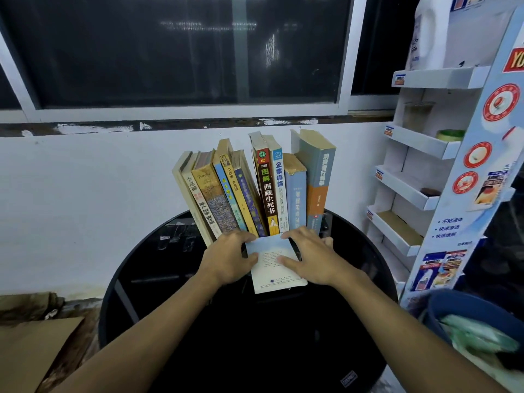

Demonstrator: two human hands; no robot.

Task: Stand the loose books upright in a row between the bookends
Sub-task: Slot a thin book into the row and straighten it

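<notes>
Fingers of my left hand [230, 255] are curling round the near-left edge of the loose book [279, 269], thumb lying on the pale cover, while those of my right hand [309, 258] are spreading over the cover's right half and bending down past its far-right edge. Both sets are clamping on the one book, neither hanging free. The book is lying flat on the round black glass bench [170, 268], its far end touching the foot of the standing row [255, 191].

It is looking like a thin paperback: light, with a soft cover likely to bow if lifted by a corner, and sitting on glass that may let it slide. I am judging the two long edges, near the middle, to be the safest hold for tipping it upright.

The row is splaying behind it, the left books leaning left and the right ones standing straighter, with a narrow gap opening between them just beyond my fingertips. I cannot tell where the bookends are standing. A cardboard display rack [411, 194] is rising at right, beneath a dark window [170, 52].
</notes>
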